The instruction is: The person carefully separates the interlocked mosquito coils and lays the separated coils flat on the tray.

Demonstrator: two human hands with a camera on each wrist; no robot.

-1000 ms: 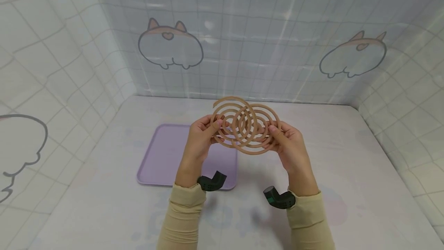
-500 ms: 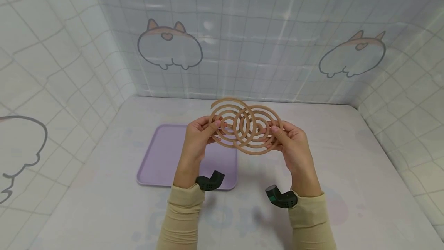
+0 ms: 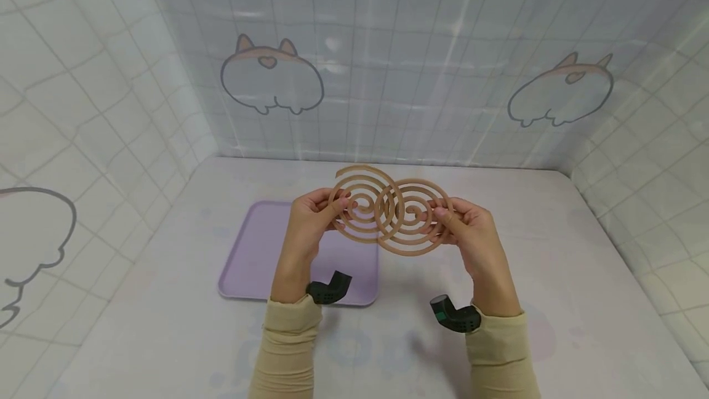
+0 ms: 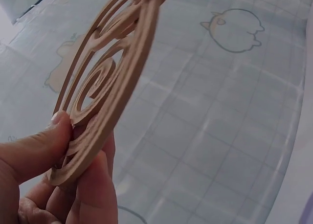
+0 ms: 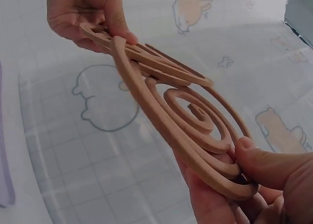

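Note:
Two tan mosquito coils overlap in the air in the head view, their rings interleaved in the middle. My left hand (image 3: pixel 311 217) pinches the outer rings of the left coil (image 3: pixel 364 208) between thumb and fingers. On the other side, my right hand (image 3: pixel 471 226) pinches the outer edge of the right coil (image 3: pixel 411 253). Seen nearly edge-on in the left wrist view, the left coil (image 4: pixel 132 84) has my thumb in front and fingers behind. The right wrist view shows the right coil (image 5: pixel 164 133) slanting, with both hands at opposite ends of the pair.
A lilac tray (image 3: pixel 249 251) lies on the pale table (image 3: pixel 554 251), behind and below my left hand. Tile-patterned sheets with corgi drawings form the back wall (image 3: pixel 415 66) and sides. A black wrist camera (image 3: pixel 329 290) sits on each forearm.
Both hands have drawn slightly apart and a little lower in view. The overlap between the two coils has narrowed, and their centres stand farther apart.

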